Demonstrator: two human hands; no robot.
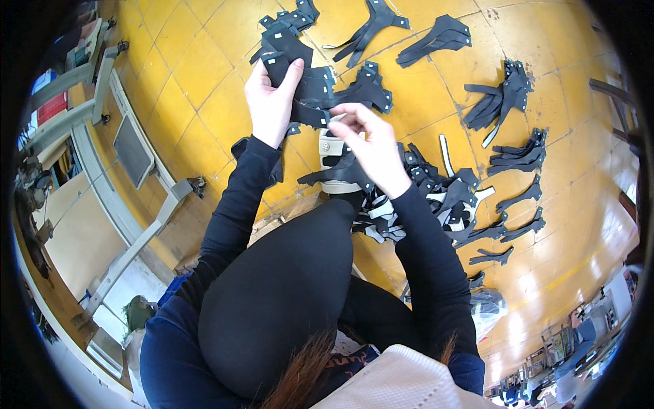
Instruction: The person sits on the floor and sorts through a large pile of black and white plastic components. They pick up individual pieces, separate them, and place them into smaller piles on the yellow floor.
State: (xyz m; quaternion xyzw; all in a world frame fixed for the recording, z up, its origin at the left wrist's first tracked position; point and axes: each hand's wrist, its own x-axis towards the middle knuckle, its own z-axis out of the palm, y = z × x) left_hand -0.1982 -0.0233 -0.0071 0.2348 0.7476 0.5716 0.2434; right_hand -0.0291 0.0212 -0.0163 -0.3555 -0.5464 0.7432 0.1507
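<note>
My left hand [270, 102] grips a bunch of flat black cut pieces [315, 85] with small white tags, held above the yellow tiled floor [197, 61]. My right hand [371, 146] pinches the lower edge of the same bunch, fingers curled around one piece. Just below the hands, my foot in a white sandal [334, 160] rests on the floor, with a black piece lying across it. Both sleeves are dark, and my raised knee [286, 273] fills the lower middle of the view.
Several small stacks of black Y-shaped pieces [504, 95] lie spread over the floor, far and right. A mixed heap of black and white pieces [443, 198] sits beside my right forearm. A white metal table frame [146, 232] stands at the left.
</note>
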